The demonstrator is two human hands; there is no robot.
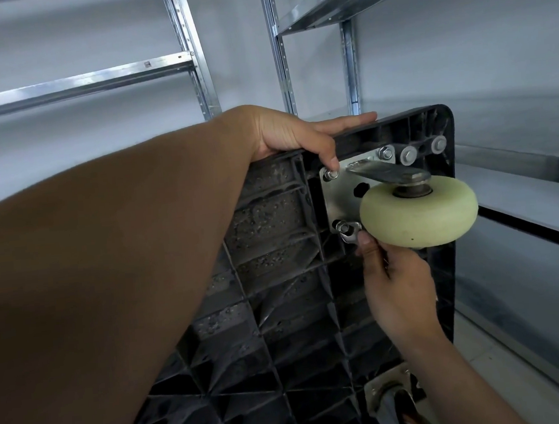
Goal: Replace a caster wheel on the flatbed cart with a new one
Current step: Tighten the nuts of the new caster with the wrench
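Observation:
The black flatbed cart (pixel 279 312) stands on edge with its ribbed underside facing me. A caster with a pale cream wheel (pixel 418 212) sits near the top right corner on a silver mounting plate (pixel 340 200). My left hand (pixel 295 135) grips the cart's top edge, thumb beside the plate's upper left bolt (pixel 331 174). My right hand (pixel 394 279) holds a small wrench (pixel 350 234) set on the lower left bolt, just under the wheel. Most of the wrench handle is hidden in the hand.
Another caster (pixel 392 403) sits on the cart's lower right, partly cut off by the frame. Metal shelving uprights (pixel 280 44) and shelves (pixel 520 192) stand close behind and to the right. Two bolts (pixel 423 150) sit in the cart's top right corner.

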